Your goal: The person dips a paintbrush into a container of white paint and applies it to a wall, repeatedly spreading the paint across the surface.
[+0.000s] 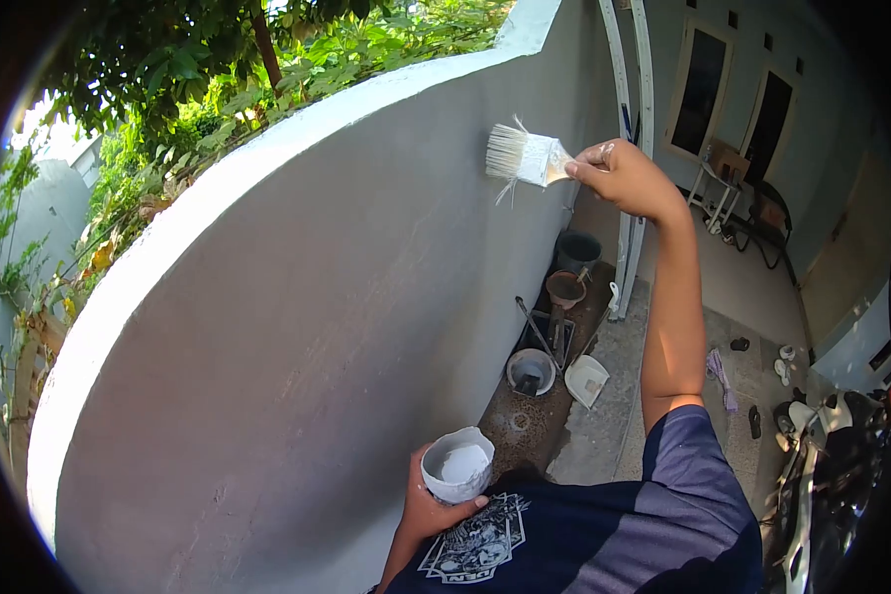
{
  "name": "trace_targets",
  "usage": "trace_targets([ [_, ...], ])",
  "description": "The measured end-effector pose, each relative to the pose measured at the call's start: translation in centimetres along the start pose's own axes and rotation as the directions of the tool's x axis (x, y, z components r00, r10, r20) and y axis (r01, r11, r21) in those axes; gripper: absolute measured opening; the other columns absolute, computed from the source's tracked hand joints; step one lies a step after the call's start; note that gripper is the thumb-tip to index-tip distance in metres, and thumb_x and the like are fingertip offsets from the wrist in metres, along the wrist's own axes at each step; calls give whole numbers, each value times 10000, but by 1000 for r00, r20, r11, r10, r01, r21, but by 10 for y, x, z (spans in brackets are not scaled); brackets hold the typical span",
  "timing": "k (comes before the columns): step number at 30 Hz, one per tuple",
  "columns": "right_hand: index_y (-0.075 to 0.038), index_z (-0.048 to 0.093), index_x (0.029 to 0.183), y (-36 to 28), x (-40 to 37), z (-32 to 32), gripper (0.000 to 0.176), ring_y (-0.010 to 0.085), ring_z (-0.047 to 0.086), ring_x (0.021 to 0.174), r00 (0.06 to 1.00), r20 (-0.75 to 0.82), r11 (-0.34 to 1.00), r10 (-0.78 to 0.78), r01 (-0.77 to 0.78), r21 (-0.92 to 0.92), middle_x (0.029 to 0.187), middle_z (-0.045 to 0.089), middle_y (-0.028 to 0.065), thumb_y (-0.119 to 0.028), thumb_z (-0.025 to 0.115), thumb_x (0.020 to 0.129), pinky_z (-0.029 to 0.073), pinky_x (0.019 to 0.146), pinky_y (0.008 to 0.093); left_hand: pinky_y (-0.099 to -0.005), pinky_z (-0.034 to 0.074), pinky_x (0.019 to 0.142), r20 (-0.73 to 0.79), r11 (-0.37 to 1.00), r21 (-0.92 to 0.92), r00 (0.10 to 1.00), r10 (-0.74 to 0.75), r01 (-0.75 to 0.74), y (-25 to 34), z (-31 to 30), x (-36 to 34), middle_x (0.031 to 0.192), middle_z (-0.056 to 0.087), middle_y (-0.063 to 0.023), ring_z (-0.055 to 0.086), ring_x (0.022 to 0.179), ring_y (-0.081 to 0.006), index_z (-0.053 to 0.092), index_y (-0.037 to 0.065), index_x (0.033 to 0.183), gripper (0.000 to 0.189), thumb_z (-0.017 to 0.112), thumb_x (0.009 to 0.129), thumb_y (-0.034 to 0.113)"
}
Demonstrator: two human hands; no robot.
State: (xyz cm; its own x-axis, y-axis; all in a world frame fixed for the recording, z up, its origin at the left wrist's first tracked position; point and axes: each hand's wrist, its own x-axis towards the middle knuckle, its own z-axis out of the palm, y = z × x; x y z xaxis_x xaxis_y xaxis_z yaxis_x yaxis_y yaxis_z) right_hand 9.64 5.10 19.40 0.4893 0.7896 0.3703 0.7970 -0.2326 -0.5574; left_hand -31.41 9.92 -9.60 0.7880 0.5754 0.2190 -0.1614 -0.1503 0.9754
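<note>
My right hand grips a wide paintbrush by its handle, arm stretched forward. White paint coats the brush's ferrule, and its pale bristles splay out to the left, overlapping the grey wall in this view. Low and close to my body, my left hand is wrapped round a paint-crusted bowl. White paint lies inside the bowl. The wall's top edge is bright white and curves from the lower left up to the back.
Along the wall's foot stand a dark bucket, a brown pot, a round basin and a white dustpan. A white metal frame rises behind my right hand. A motorcycle is at the right.
</note>
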Motion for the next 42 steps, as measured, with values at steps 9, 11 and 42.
trace_targets([
  [9, 53, 736, 950, -10, 23, -19, 400, 165, 509, 577, 985, -92, 984, -143, 131, -122, 610, 581, 102, -337, 649, 953, 447, 596, 362, -428, 423, 1087, 24, 1000, -8, 1000, 10, -10, 0, -8, 3, 1335, 531, -184, 542, 1274, -274, 343, -2, 1411, 1006, 966, 649, 205],
  [11, 57, 734, 955, -12, 28, -23, 404, 162, 516, 590, 981, -136, 988, -137, 124, -95, 621, 588, 107, -336, 641, 958, 452, 607, 362, -427, 423, 1087, 14, 1000, -19, 1000, 8, -8, 0, -7, 2, 1336, 531, -183, 541, 1275, -273, 343, -2, 1411, 1009, 967, 646, 207],
  [42, -26, 622, 1251, -6, -5, 66, 365, 306, 636, 748, 982, 180, 997, -62, 70, -35, 816, 658, 178, -303, 516, 1039, 503, 765, 416, -434, 424, 1097, -13, 999, -47, 1000, -16, 15, -4, -7, 21, 1340, 533, -201, 546, 1279, -288, 341, -18, 1415, 1034, 976, 637, 228],
])
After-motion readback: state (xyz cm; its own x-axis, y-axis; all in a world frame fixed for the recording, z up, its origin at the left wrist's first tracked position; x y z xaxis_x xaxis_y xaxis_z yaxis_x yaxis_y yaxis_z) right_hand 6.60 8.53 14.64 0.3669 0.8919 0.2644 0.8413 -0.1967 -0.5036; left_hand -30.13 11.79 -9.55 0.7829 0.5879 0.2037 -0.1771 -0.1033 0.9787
